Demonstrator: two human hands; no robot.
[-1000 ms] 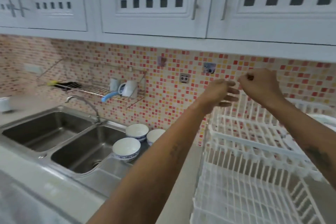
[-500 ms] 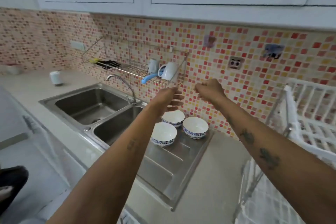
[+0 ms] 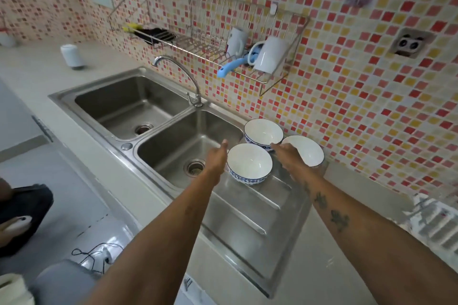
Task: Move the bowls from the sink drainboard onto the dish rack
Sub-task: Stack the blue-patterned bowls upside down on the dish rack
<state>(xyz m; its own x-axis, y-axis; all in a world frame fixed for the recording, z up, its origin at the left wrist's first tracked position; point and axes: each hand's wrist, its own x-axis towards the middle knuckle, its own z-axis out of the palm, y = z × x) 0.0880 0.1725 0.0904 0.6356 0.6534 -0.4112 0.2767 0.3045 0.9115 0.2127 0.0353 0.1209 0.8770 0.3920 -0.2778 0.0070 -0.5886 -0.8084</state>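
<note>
Three white bowls with blue patterned outsides stand upright on the steel drainboard [image 3: 250, 220]. The near bowl [image 3: 249, 163] sits between my two hands. The far bowl [image 3: 263, 132] is by the wall and the right bowl [image 3: 306, 150] lies partly behind my right hand. My left hand [image 3: 218, 158] is open, fingers extended, just left of the near bowl's rim. My right hand [image 3: 288, 158] is open, spread low between the near and right bowls, fingertips by the far bowl. Only a corner of the white dish rack [image 3: 431, 220] shows at the right edge.
A double steel sink [image 3: 158, 131] with a curved tap [image 3: 183, 77] lies left of the drainboard. A wire wall shelf [image 3: 210, 49] above holds white mugs and a blue-handled tool. A white canister [image 3: 71, 56] stands on the far-left counter.
The view swung left from the dish rack to the sink. Both hands dropped from chest height down to the bowls, one on either side of the near bowl.
</note>
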